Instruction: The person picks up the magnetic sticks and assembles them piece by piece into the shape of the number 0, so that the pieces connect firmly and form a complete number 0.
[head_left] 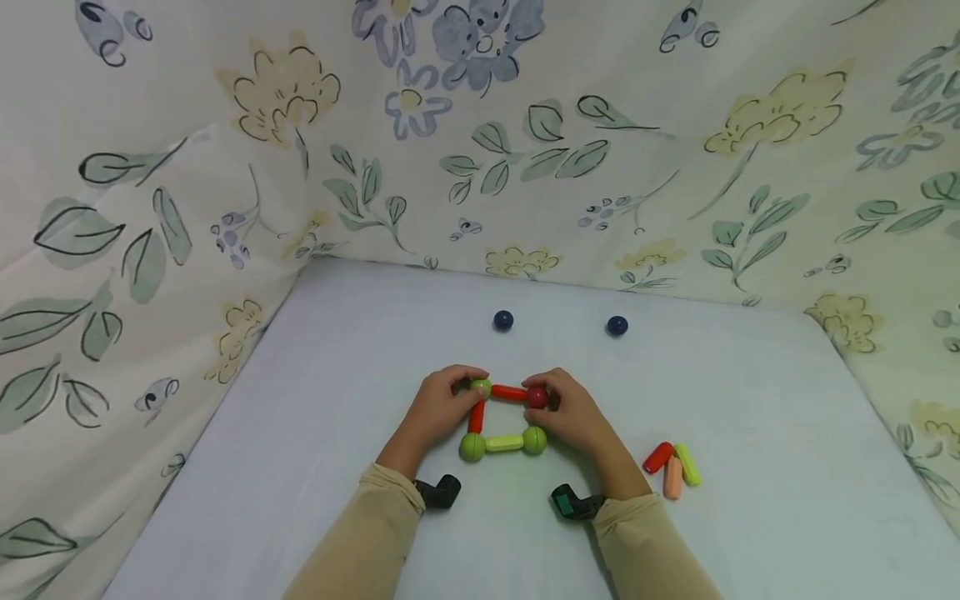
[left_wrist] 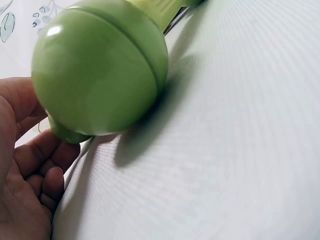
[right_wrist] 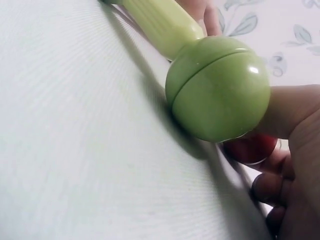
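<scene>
Frame (head_left: 504, 444) on the desk (head_left: 750, 400) looks three sides done; its right side appears unfilled. Left hand (head_left: 440, 406) pinches its far-left green ball (head_left: 481, 387), right hand (head_left: 572, 408) its far-right red ball (head_left: 537, 397). Three sticks (head_left: 673, 478) right of it, two blue balls (head_left: 503, 321) beyond it lie unused.

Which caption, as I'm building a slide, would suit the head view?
Left-hand grip on a green ball, right-hand grip on a red ball, a red rod between the two.

The left hand (head_left: 444, 405) has a green ball (head_left: 482, 386), the right hand (head_left: 576, 410) a red ball (head_left: 537, 397). Beyond them hangs blue-and-yellow flowered cloth (head_left: 525, 208).
</scene>
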